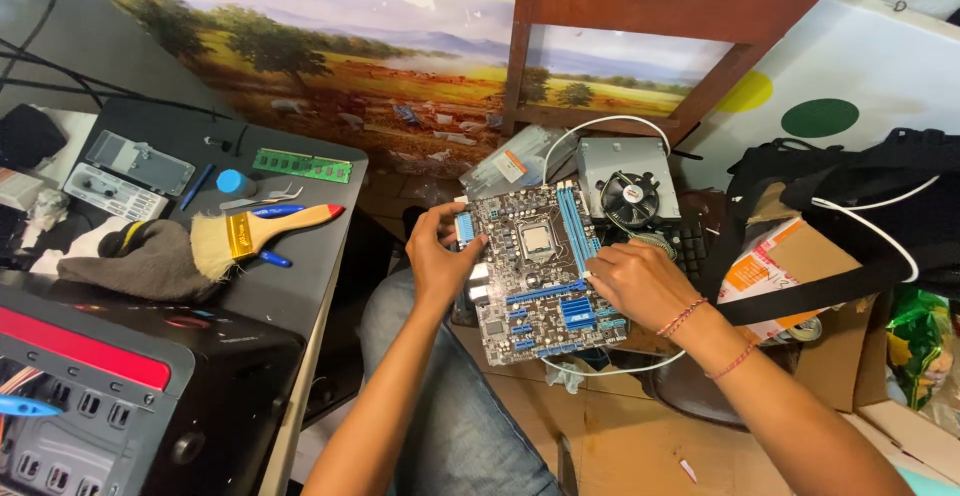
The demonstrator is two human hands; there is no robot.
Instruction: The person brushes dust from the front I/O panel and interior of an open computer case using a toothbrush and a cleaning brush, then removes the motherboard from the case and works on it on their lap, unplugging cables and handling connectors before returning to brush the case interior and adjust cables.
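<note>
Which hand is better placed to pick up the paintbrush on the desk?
Probably the left hand: it grips the motherboard's edge nearest the desk, where the paintbrush lies. The right hand holds the far edge.

A black table [300, 286] carries a paintbrush [262, 233], grey cloth [140, 261] and green memory stick [302, 166].

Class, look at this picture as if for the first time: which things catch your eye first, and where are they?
At centre, a computer motherboard with blue slots is held over the person's lap, the left hand gripping its left edge and the right hand its right edge. On the dark table to the left lies a paintbrush with a yellow and red handle. Behind, a landscape painting leans against the wall.
</note>
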